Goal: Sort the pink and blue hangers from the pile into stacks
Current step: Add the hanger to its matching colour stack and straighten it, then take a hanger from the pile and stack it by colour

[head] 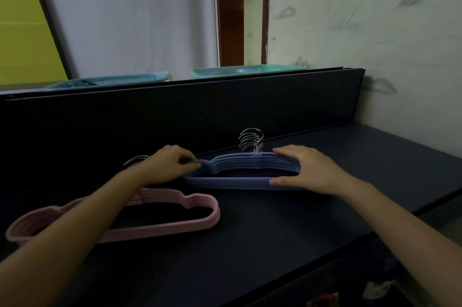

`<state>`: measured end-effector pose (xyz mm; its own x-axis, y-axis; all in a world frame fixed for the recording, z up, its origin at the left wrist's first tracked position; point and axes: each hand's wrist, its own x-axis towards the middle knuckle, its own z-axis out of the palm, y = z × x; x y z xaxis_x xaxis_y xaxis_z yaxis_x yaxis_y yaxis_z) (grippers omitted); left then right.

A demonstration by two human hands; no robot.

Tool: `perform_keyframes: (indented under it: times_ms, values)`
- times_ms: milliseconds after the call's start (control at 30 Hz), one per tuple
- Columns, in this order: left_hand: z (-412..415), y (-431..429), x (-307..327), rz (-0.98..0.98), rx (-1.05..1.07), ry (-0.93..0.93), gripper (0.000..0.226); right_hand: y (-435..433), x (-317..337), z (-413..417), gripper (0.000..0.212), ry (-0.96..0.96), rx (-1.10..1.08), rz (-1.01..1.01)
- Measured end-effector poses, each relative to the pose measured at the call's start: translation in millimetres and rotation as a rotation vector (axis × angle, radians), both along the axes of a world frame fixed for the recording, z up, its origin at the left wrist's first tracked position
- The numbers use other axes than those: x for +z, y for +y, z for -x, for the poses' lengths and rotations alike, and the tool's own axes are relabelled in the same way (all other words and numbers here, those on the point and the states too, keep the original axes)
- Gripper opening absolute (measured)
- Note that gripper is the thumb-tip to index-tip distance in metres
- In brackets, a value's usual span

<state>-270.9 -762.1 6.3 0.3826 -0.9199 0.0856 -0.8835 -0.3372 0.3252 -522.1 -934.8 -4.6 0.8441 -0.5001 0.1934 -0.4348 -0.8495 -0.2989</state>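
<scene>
- We worked on a dark, matte table (287,244) with a tall dark panel (175,116) rising along its far edge.
- The blue hangers (240,169) lay in a neat stack near the middle of the table, close to the panel; they looked flat and thin, with a soft, velvety finish and rounded shoulders.
- Their metal hooks (251,143) were shiny curved wires, fanned one behind another and pointing toward the panel.
- The pink hangers (175,219) formed a second stack, nearer to us and to the left, lying just beside the blue stack; we could not tell whether the two touched. They had the same flat loop shape with a notched shoulder.
- Our left hand (167,166) rested at the left end of the blue stack, thumb and fingertips pinching the tip of a top hanger's arm.
- Our right hand (305,169) covered the right end of the blue stack, fingers together and laid along the upper edge, thumb pressed against the lower bar.
- Our left forearm crossed over the pink stack and hid its middle; only one pink stack hook (136,159) peeked out beside the wrist.
- Beyond the panel, two plastic baskets (120,80) in blue and teal showed only their perforated rims.
- The lighting was dim, so we could not count the hangers in either stack.
</scene>
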Motion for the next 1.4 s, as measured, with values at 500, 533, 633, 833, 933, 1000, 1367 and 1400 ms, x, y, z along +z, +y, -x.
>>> perform_keyframes:
  times_ms: [500, 533, 633, 833, 933, 1000, 1367, 1400]
  values:
    - [3, -11, 1, -0.031, 0.115, -0.14, 0.02, -19, 10, 22, 0.064, 0.086, -0.172, 0.007]
    - [3, -12, 1, -0.035, 0.122, -0.137, 0.019, -23, 13, 27, 0.052, 0.146, -0.211, 0.05]
    - [3, -15, 2, -0.042, 0.13, -0.121, 0.019, -30, 18, 36, 0.025, 0.232, -0.299, 0.063]
    - [4, -15, 3, -0.042, 0.142, -0.109, 0.017, -26, 16, 34, 0.016, 0.184, -0.341, 0.144]
    - [6, -16, 2, -0.045, 0.151, -0.137, 0.018, -25, 15, 34, 0.018, 0.196, -0.33, 0.202]
    - [7, -15, 2, -0.048, 0.167, -0.142, 0.019, -24, 16, 35, 0.02, 0.227, -0.327, 0.238]
    - [49, 30, -3, 0.082, 0.309, -0.385, 0.047, 12, 30, 6, 0.04, 0.011, 0.054, 0.298]
    - [53, 39, -5, 0.12, 0.321, -0.417, 0.046, 20, 31, -1, 0.037, -0.021, 0.114, 0.295]
